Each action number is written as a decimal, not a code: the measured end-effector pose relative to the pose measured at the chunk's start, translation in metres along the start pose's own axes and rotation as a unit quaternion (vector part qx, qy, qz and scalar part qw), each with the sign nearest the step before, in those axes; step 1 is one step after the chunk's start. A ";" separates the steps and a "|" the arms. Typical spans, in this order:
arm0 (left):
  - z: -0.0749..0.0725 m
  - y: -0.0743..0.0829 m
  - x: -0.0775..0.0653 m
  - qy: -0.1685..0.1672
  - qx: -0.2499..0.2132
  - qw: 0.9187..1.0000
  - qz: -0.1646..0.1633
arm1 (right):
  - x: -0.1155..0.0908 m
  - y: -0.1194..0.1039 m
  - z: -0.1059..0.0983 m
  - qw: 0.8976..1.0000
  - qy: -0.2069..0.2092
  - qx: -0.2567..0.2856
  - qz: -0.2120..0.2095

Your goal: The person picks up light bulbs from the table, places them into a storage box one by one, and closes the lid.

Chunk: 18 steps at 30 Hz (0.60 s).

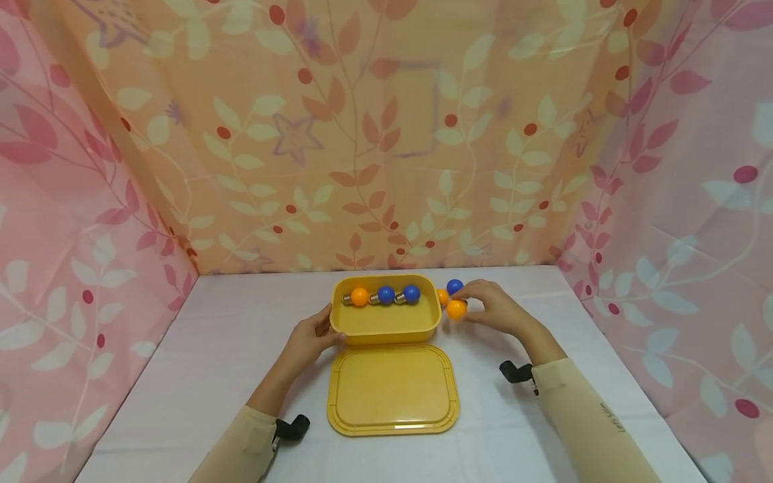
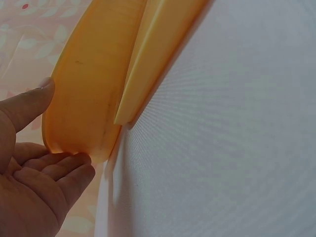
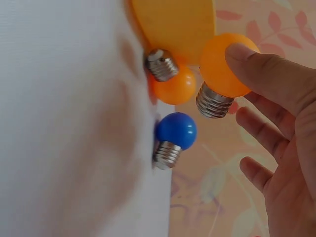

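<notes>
My left hand (image 1: 309,341) holds the left end of a yellow plastic box (image 1: 389,335), the thumb at one edge and the fingers against its wall. Inside lie an orange light bulb (image 1: 359,297) and two blue light bulbs (image 1: 386,295), in a row with metal screw bases to the left. Just beyond the box's right end, my right hand (image 1: 498,308) pinches another orange light bulb (image 3: 224,64) by its globe, raised off the table. Under it, another orange bulb (image 3: 175,86) and a blue bulb (image 3: 177,131) lie on the white cloth beside the box.
A yellow lid (image 1: 394,389) lies flat on the white table (image 1: 229,362) in front of the box. Floral fabric (image 1: 362,134) stands behind the table and along both sides. Black wrist cameras (image 1: 292,428) sit at the sleeves.
</notes>
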<state>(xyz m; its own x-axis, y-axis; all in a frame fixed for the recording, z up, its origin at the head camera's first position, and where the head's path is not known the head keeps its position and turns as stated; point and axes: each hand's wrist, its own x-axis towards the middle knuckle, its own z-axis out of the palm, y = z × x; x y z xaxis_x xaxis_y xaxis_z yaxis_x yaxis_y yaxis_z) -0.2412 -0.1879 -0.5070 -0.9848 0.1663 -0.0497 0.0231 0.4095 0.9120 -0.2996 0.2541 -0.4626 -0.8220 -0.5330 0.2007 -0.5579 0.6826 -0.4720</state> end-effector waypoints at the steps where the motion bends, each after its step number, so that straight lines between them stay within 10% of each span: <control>1: 0.000 0.000 0.000 0.000 0.000 1.000 0.000 | 0.001 -0.002 -0.003 1.000 0.002 0.001 -0.003; 18: -0.001 -0.002 0.002 0.000 0.008 1.000 0.004 | 0.049 -0.051 -0.028 0.999 -0.005 -0.008 -0.051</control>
<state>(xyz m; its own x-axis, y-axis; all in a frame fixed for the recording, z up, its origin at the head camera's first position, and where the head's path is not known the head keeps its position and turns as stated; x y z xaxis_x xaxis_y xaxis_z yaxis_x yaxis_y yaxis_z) -0.2436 -0.1891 -0.5087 -0.9847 0.1689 -0.0422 0.0338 0.4232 0.9054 -0.3141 0.2067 -0.4049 -0.7593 -0.6054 0.2385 -0.6408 0.6322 -0.4355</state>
